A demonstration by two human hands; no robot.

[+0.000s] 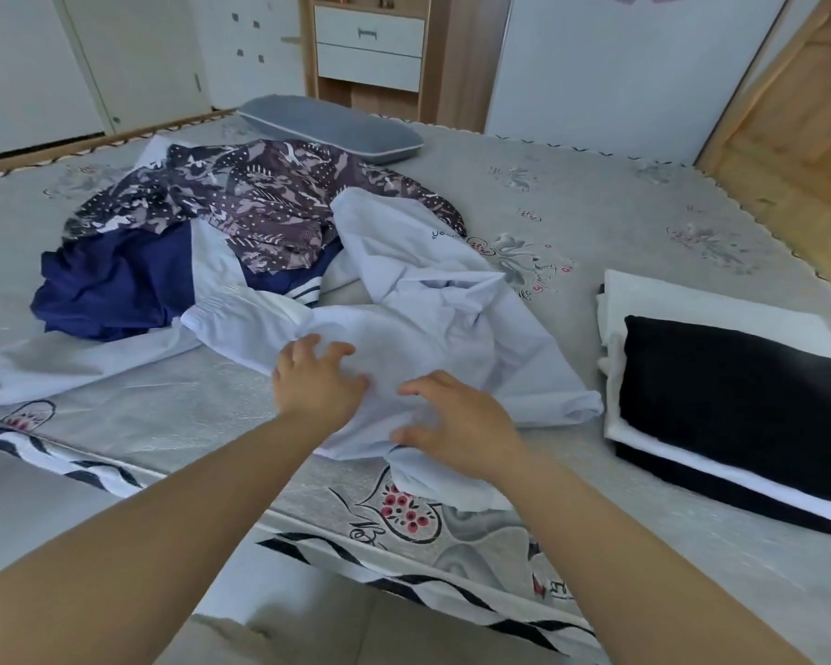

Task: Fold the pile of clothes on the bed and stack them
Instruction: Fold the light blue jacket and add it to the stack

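Both hands, left hand [315, 388] and right hand [456, 427], rest loosely spread on the white shirt [418, 324], gripping nothing. Better to smooth it flat before folding.

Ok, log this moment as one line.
stage: folding | left hand: on white garment | right hand: on same garment | unfolded pile: far-left | folded stack: right

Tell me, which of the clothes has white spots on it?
The purple patterned one, at the back of the pile. The navy one and the white one under the hands are plain, and so is the folded stack.
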